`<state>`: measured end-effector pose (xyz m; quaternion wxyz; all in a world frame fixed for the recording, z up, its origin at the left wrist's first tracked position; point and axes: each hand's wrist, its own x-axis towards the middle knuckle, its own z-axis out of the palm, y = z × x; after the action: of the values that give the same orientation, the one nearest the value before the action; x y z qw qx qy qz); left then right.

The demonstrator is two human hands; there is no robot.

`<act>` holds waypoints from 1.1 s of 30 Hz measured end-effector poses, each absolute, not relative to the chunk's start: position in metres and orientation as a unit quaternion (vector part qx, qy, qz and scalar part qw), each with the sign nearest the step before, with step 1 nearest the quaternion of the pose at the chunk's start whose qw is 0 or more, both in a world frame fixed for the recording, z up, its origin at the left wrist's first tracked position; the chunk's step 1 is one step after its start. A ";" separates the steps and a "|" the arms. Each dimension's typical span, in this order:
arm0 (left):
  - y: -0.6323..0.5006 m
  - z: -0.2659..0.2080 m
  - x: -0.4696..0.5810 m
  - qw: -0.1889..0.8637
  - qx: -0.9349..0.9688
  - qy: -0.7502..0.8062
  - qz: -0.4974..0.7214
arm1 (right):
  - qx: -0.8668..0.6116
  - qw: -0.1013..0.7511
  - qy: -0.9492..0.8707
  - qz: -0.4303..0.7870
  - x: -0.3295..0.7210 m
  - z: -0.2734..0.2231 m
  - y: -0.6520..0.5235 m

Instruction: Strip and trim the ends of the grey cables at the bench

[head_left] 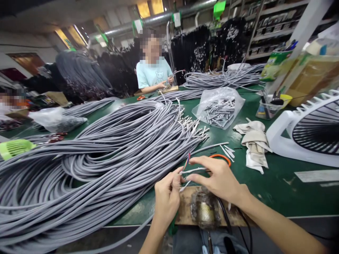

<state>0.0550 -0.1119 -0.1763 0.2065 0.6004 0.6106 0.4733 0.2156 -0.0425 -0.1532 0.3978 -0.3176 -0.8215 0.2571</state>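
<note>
Coloured wires: a slim bunch of red, blue and green [187, 161] rises from the left fingertips, its long axis slanting toward the far side and slightly right, tips up.
White strand: [194, 170] leaves the same fingertips and runs nearly level to the right, into the space between the right thumb and index finger; a shorter white tail points near.
Left hand: [168, 190] pinches the base of the wires between thumb and fingers, above the left end of the wooden board [184, 210].
Right hand: [221, 178] reaches in from the right, thumb and index finger parted around the strand, index tip just beside the coloured wires; whether its other fingers grip anything, I cannot tell.
Single grey cable: [132, 234] slants from the near left up toward the left wrist; its link to the wires is hidden.
Cable coil: [119, 151] heaped on the left of the green table [280, 194], its pale stripped ends pointing right and far.
Orange loop: [225, 157] lies just beyond the right hand, near white strips [227, 151].
Clear bag: [221, 109] holds short grey pieces, beyond the orange loop.
Co-worker: [153, 76] sits across the table, both hands together.
</note>
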 end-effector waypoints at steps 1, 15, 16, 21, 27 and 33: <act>-0.112 -0.176 0.055 0.191 0.607 0.609 0.473 | -0.295 0.378 -0.845 0.236 0.215 -0.157 -0.043; -0.114 -0.183 0.058 -0.019 0.794 0.467 0.389 | -0.378 0.380 -0.818 0.209 0.215 -0.151 -0.038; -0.114 -0.182 0.058 -0.030 0.789 0.460 0.406 | -0.385 0.374 -0.806 0.249 0.215 -0.150 -0.034; -0.116 -0.178 0.061 0.066 0.699 0.542 0.461 | -0.425 0.314 -0.782 0.330 0.237 -0.146 -0.019; -0.115 -0.178 0.064 0.191 0.628 0.565 0.501 | -0.467 0.245 -0.825 0.201 0.277 -0.166 -0.039; -0.114 -0.178 0.060 0.201 0.644 0.573 0.465 | -0.492 0.112 -0.860 0.079 0.263 -0.167 -0.026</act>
<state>0.0603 -0.1145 -0.1781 0.2008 0.6442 0.5728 0.4653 0.2631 -0.0264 -0.1669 0.1122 -0.4917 -0.8599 0.0790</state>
